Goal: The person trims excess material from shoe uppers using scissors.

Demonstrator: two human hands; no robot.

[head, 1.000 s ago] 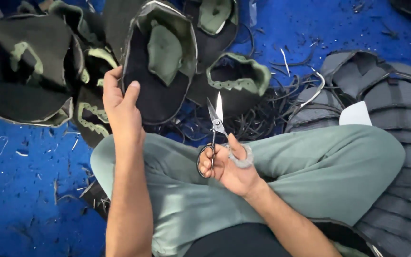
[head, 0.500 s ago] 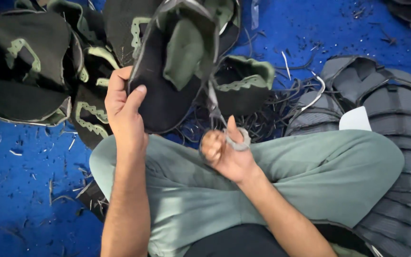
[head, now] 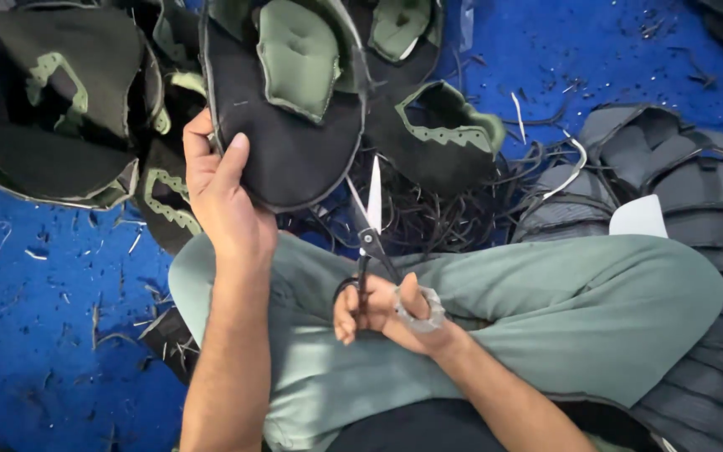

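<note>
Since half a second ago, I see my right hand (head: 382,310) has pulled the scissors (head: 370,230) back from the black-and-green fabric piece (head: 290,109); blades now parted, pointing up just below its edge. My left hand (head: 223,197) clamps that piece's lower left rim, above my green-trousered knee (head: 546,318).

Bare forearms, sage-green trousers (head: 546,318), dark top (head: 428,431).

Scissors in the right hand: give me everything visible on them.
The metal scissors have pale shiny blades and dark handle loops. The blades are open in a narrow V, pointing up toward the black-and-green fabric shoe-upper piece, tips just below its edge. The right hand grips the loops, above the grey-green trouser leg.
</note>
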